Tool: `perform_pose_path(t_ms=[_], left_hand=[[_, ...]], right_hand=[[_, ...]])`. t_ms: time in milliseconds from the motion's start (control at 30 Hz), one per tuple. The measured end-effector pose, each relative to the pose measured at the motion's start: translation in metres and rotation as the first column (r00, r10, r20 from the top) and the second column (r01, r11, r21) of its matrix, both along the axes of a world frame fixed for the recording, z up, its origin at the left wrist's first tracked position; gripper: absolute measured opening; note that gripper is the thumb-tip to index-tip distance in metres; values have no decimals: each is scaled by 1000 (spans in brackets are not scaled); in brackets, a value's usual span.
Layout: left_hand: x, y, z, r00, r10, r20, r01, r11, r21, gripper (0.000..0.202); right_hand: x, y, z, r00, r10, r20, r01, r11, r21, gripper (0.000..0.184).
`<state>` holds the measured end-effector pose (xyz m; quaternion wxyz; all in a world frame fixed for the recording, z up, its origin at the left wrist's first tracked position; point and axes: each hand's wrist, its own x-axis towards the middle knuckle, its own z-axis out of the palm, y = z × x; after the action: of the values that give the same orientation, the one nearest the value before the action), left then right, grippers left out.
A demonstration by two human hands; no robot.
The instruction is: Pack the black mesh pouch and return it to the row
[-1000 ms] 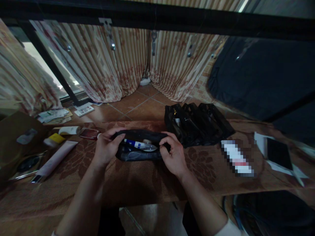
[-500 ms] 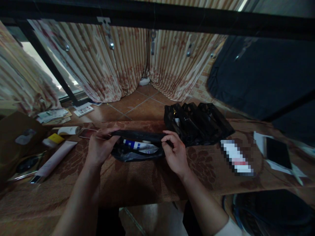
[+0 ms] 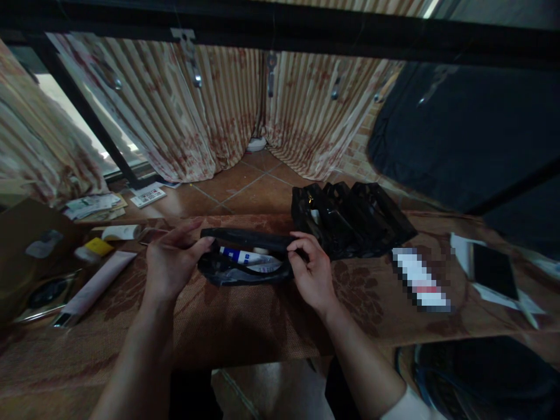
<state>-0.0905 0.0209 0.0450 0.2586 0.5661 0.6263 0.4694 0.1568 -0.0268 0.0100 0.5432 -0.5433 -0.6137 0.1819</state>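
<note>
Head view: black pouch (image 3: 231,277), one, mouth facing up, located over the tabletop (image 3: 245,326) midway along, nearer the far edge; whether its base touches the cloth, cannot tell. Contents: blue-and-white tube (image 3: 238,256), lying lengthwise, presumably because the pouch is long and narrow.

Right hand (image 3: 308,265): thumb and fingers closed in a pinch on the pouch's right end. Left hand (image 3: 175,262): thumb against the left corner, fingers parted from it; grip behind, cannot tell. Hands at opposite ends, likely so the mouth spreads wide.

Black compartmented bag (image 3: 339,230): far edge, right of middle, apparently set out of the hands' way. Pink tube (image 3: 98,286): toward the left end.
</note>
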Motion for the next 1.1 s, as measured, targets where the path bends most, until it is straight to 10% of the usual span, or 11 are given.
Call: perform_pose_path(t_ms=[300,467,800,1100], left_hand=[[-4,3,-3,964,-223,-143,230,972,35,42],[-3,1,-2,963,-254,91,260,964,-58,51],[-6,3,-4,842,-148,519,258,955,-148,61],[-8,5,-6,865,-74,497,163,977,-138,45]], right_hand=[[-1,0,0,1000,0,13,0,1000,7,13],[0,0,-1,1000,1,11,-1,1000,12,14],[0,0,1,1000,-9,-2,9,1000,15,15],[-1,0,2,999,-35,11,35,999,8,16]])
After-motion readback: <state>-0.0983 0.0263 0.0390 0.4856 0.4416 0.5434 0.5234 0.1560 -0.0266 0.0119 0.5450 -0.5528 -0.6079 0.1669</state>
